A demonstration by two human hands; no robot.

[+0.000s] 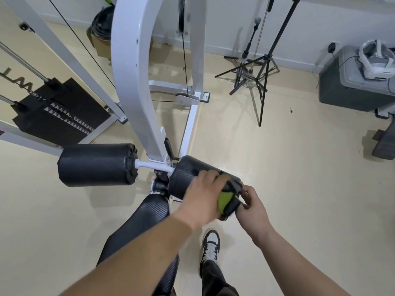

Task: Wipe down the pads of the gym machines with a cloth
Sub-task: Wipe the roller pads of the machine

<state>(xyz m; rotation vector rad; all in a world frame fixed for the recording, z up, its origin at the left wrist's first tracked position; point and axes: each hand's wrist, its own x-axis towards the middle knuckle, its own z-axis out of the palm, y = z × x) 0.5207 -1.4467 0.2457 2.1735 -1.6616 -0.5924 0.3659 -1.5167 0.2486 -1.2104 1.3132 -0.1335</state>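
Centrally, a white steel frame point(132, 82) rises between two cylindrical pads; a weight stack point(59, 116) stands near the floor's left edge and tripods point(256, 75) by the far wall. Both pads wear black, weave-textured vinyl. The left pad point(96, 164) is untouched. The left hand point(203, 189) curls over the right pad point(188, 176), gripping a green cloth point(224, 201) against its outer end, whose rim the right hand point(250, 201) pinches.

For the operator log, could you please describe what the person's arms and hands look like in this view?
The left forearm and the right forearm are bare, with no sleeve in view down to the frame's edge. The left hand and the right hand wear no gloves; no watch, bracelet or ring shows.
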